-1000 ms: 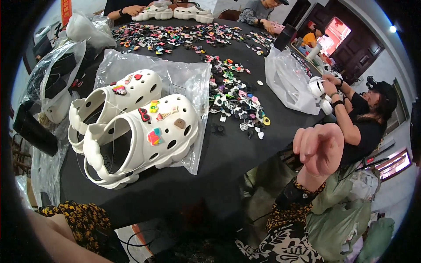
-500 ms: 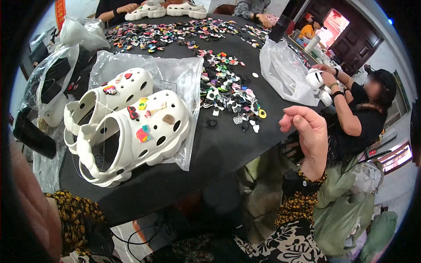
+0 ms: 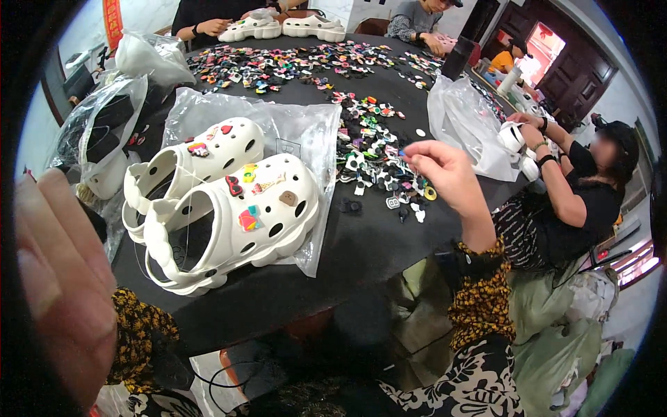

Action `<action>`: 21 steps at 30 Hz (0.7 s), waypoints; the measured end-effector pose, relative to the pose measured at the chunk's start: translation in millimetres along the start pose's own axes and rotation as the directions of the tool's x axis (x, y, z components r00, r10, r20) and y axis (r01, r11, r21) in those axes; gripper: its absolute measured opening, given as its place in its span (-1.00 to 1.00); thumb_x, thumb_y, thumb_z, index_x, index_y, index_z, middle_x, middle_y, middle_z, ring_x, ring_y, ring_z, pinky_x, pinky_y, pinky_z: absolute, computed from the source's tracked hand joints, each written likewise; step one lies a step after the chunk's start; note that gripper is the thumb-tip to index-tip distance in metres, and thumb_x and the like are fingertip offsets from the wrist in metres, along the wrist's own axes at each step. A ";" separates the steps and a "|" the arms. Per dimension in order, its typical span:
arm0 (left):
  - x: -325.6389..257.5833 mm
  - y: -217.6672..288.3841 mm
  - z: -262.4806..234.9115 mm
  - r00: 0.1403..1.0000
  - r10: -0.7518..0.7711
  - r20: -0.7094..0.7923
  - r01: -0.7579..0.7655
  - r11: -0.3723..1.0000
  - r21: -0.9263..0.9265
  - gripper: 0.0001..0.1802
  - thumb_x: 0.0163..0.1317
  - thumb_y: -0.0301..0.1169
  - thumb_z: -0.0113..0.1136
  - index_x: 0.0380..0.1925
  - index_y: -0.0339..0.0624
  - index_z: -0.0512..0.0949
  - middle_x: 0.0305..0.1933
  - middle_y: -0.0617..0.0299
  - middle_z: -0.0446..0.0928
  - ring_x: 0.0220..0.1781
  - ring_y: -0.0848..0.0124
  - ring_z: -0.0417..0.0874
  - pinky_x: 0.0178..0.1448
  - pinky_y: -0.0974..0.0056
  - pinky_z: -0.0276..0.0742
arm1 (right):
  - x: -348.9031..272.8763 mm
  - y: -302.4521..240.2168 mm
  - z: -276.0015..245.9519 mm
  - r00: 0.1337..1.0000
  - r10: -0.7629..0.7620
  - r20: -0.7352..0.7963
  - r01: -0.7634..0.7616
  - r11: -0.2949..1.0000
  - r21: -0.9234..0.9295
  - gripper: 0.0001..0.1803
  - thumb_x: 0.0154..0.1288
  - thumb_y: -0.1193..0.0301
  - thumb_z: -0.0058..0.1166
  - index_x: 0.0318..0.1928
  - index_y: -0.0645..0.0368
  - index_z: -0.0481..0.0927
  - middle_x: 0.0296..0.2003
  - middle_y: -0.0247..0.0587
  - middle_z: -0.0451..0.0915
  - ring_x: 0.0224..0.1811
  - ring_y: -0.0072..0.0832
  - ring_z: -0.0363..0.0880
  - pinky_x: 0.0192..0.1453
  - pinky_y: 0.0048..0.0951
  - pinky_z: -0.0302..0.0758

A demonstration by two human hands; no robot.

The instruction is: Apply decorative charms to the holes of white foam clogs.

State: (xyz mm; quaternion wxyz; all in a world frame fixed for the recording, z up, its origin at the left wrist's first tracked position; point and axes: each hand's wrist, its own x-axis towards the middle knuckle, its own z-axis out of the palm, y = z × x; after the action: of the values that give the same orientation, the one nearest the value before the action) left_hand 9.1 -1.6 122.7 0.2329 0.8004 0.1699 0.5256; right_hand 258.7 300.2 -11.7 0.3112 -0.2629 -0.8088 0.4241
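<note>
A pair of white clogs lies side by side on a clear plastic bag (image 3: 306,125). The nearer clog (image 3: 274,177) carries several charms: red sunglasses, an ice cream cone, a brown face and others. On the farther clog (image 3: 240,142) are a red heart and a rainbow-coloured charm. My right hand (image 3: 451,177) hovers right of the clogs, over the near end of the charm pile (image 3: 372,163), its fingers pinched on a small blue charm (image 3: 401,153). Close at the left rim is my left hand (image 3: 66,278), raised, fingers bent together; what they hold is cut off.
More loose charms (image 3: 292,62) cover the far part of the black table (image 3: 278,302). Plastic bags (image 3: 104,118) stand at the left; another bag (image 3: 458,125) lies right. Co-workers sit around, one person (image 3: 583,174) handling white clogs at the right. Green sacks (image 3: 556,340) fill the lower right.
My right hand has moved left and lowered over the charm pile; a blue charm now shows at its fingertips. The left hand has come further into view. The whole view has shifted slightly.
</note>
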 end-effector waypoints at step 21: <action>-34.7 64.2 46.5 0.552 -0.722 -0.418 -0.772 -0.631 0.072 -0.73 0.39 -0.21 -0.09 -0.13 -0.15 0.47 -0.29 0.11 0.48 -0.13 0.34 0.55 0.00 0.29 0.51 | 59.6 26.7 31.3 0.925 -0.170 0.340 0.304 0.868 -0.393 -0.83 0.07 0.44 0.10 -0.36 0.27 0.66 -0.39 -0.03 0.65 -0.31 -0.20 0.64 -0.16 -0.31 0.53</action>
State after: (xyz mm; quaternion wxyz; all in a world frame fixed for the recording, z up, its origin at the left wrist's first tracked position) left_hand 40.2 -82.1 115.9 0.5355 -0.3446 -0.5195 0.5697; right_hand 200.4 338.3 -31.7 0.1701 -0.1575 -0.9468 0.2232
